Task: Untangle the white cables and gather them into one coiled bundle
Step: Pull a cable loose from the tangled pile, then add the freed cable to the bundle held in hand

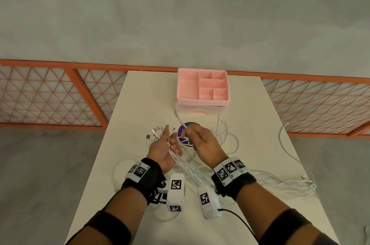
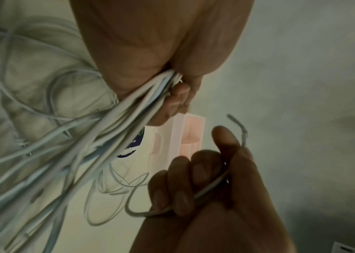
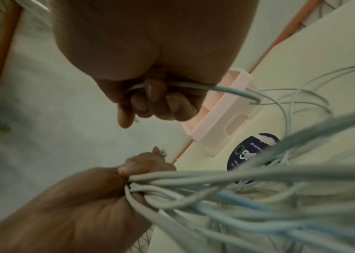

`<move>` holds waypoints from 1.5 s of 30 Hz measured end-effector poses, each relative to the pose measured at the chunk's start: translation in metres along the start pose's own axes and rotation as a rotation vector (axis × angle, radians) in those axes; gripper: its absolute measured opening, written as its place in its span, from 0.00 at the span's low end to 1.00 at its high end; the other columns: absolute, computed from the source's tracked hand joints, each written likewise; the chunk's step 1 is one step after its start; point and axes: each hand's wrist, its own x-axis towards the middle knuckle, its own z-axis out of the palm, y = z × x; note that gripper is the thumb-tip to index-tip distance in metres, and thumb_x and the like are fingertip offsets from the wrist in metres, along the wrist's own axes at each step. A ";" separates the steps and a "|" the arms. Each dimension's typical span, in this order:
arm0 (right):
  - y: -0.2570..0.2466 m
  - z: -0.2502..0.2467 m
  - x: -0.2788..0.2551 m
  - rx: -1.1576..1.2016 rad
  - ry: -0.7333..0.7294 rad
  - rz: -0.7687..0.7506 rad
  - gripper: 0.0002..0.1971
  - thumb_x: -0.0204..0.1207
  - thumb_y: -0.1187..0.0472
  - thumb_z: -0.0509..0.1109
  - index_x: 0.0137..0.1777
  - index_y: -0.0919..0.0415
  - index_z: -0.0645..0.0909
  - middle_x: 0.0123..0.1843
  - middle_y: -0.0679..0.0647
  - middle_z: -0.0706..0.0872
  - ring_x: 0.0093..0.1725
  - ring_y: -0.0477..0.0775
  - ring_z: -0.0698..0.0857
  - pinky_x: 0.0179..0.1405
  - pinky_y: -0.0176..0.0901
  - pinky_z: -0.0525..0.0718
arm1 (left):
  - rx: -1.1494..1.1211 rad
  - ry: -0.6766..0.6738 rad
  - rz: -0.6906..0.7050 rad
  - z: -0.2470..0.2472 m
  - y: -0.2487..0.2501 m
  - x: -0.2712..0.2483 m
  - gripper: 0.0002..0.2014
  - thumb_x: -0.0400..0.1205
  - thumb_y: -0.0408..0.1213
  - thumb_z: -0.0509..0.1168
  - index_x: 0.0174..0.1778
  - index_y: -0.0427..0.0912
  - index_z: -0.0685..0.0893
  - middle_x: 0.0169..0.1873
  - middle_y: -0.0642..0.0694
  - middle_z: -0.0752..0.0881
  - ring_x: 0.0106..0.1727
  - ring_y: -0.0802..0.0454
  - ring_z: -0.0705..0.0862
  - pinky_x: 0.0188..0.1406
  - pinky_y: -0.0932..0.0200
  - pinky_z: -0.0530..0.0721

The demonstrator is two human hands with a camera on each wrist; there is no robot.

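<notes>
Above the middle of the table my left hand (image 1: 167, 144) grips a bunch of white cables (image 1: 180, 161) near their plug ends (image 1: 155, 131), which fan out past the fingers. In the left wrist view the same bunch (image 2: 129, 109) runs out of that fist (image 2: 172, 82). My right hand (image 1: 197, 137) holds a single white cable (image 1: 180, 119) whose plug end sticks up toward the pink box. The right wrist view shows its fingers (image 3: 155, 101) curled round that cable (image 3: 233, 90). The cables' loose lengths (image 1: 288, 184) trail over the table to the right.
A pink compartment box (image 1: 202, 90) stands at the table's far edge. A round purple sticker or disc (image 1: 188, 126) lies under my hands. Another white cable (image 1: 284, 134) loops near the table's right edge. An orange lattice railing (image 1: 60, 94) runs behind the table (image 1: 140, 94).
</notes>
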 end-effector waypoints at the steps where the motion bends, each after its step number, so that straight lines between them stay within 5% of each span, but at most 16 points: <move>1: 0.001 0.002 0.000 -0.049 -0.033 0.000 0.14 0.88 0.61 0.59 0.43 0.57 0.82 0.35 0.39 0.85 0.37 0.37 0.80 0.44 0.34 0.78 | 0.007 -0.010 0.011 0.001 0.000 0.000 0.20 0.87 0.53 0.61 0.38 0.40 0.80 0.20 0.51 0.72 0.16 0.57 0.68 0.16 0.64 0.71; 8: 0.009 0.012 -0.004 -0.245 -0.161 0.074 0.15 0.87 0.54 0.59 0.43 0.52 0.84 0.40 0.47 0.89 0.43 0.48 0.86 0.51 0.47 0.82 | 0.103 -0.064 0.091 0.001 0.001 0.002 0.21 0.87 0.54 0.60 0.38 0.41 0.81 0.30 0.46 0.78 0.26 0.52 0.76 0.24 0.59 0.77; 12: 0.007 0.010 -0.005 -0.358 -0.197 0.085 0.16 0.86 0.52 0.59 0.35 0.44 0.79 0.31 0.39 0.83 0.34 0.38 0.81 0.40 0.42 0.78 | 0.186 -0.052 0.140 0.000 -0.001 0.003 0.18 0.85 0.52 0.64 0.40 0.41 0.82 0.30 0.47 0.82 0.29 0.51 0.78 0.33 0.55 0.76; 18: 0.013 0.008 -0.005 -0.418 -0.248 0.093 0.21 0.83 0.48 0.64 0.30 0.58 0.75 0.24 0.47 0.72 0.25 0.43 0.70 0.30 0.42 0.69 | 0.200 -0.018 0.279 0.007 -0.003 -0.003 0.12 0.86 0.43 0.65 0.38 0.43 0.78 0.23 0.51 0.70 0.25 0.54 0.71 0.30 0.59 0.78; 22: 0.033 -0.007 -0.011 -0.402 -0.218 0.152 0.17 0.79 0.48 0.71 0.32 0.55 0.74 0.30 0.47 0.76 0.30 0.45 0.74 0.34 0.42 0.73 | 0.058 -0.002 0.343 0.007 0.008 -0.001 0.15 0.88 0.42 0.63 0.35 0.44 0.75 0.21 0.51 0.64 0.21 0.54 0.69 0.30 0.55 0.81; 26: 0.067 -0.036 -0.014 -0.507 -0.053 0.186 0.05 0.76 0.58 0.72 0.39 0.52 0.82 0.51 0.52 0.81 0.55 0.53 0.78 0.61 0.50 0.79 | 0.087 0.001 0.336 0.002 0.019 0.000 0.18 0.87 0.45 0.64 0.32 0.47 0.72 0.20 0.53 0.64 0.18 0.58 0.62 0.15 0.65 0.65; 29: 0.077 -0.056 -0.013 -0.750 0.208 0.308 0.05 0.76 0.57 0.71 0.46 0.51 0.89 0.61 0.55 0.77 0.65 0.60 0.72 0.68 0.53 0.74 | 0.204 -0.015 0.356 0.004 0.017 -0.003 0.13 0.86 0.43 0.66 0.35 0.47 0.78 0.21 0.53 0.63 0.18 0.59 0.61 0.14 0.65 0.61; 32: 0.072 -0.078 -0.004 -0.612 0.428 0.555 0.10 0.79 0.60 0.69 0.55 0.49 0.89 0.63 0.61 0.74 0.62 0.67 0.75 0.61 0.50 0.77 | 0.363 -0.033 0.390 0.005 0.011 -0.006 0.11 0.83 0.37 0.71 0.36 0.46 0.78 0.20 0.54 0.64 0.18 0.58 0.60 0.15 0.66 0.59; 35: 0.061 -0.101 0.009 -0.220 0.579 0.558 0.06 0.79 0.62 0.70 0.48 0.54 0.90 0.55 0.65 0.83 0.42 0.63 0.85 0.49 0.51 0.87 | 0.519 -0.052 0.401 0.003 0.006 -0.006 0.13 0.80 0.35 0.74 0.34 0.44 0.77 0.21 0.52 0.64 0.18 0.56 0.59 0.17 0.65 0.57; 39: 0.030 -0.109 0.023 0.233 0.474 0.500 0.09 0.82 0.65 0.65 0.50 0.70 0.85 0.34 0.65 0.84 0.28 0.58 0.83 0.30 0.47 0.87 | 0.599 -0.097 0.355 0.004 -0.002 -0.009 0.11 0.81 0.36 0.73 0.40 0.38 0.77 0.23 0.49 0.62 0.19 0.55 0.59 0.17 0.66 0.58; 42: 0.027 -0.099 0.031 0.054 0.426 0.528 0.11 0.80 0.61 0.68 0.50 0.71 0.83 0.32 0.62 0.85 0.29 0.59 0.85 0.36 0.52 0.90 | 0.592 -0.117 0.347 0.010 -0.006 -0.012 0.11 0.81 0.36 0.72 0.40 0.39 0.75 0.22 0.51 0.60 0.19 0.56 0.58 0.17 0.66 0.58; 45: 0.046 -0.082 0.026 -0.367 0.280 0.668 0.20 0.75 0.49 0.74 0.51 0.68 0.80 0.45 0.63 0.89 0.44 0.64 0.89 0.43 0.53 0.88 | 0.575 -0.130 0.345 0.015 -0.006 -0.015 0.16 0.82 0.35 0.72 0.31 0.43 0.73 0.20 0.53 0.59 0.19 0.56 0.57 0.18 0.67 0.56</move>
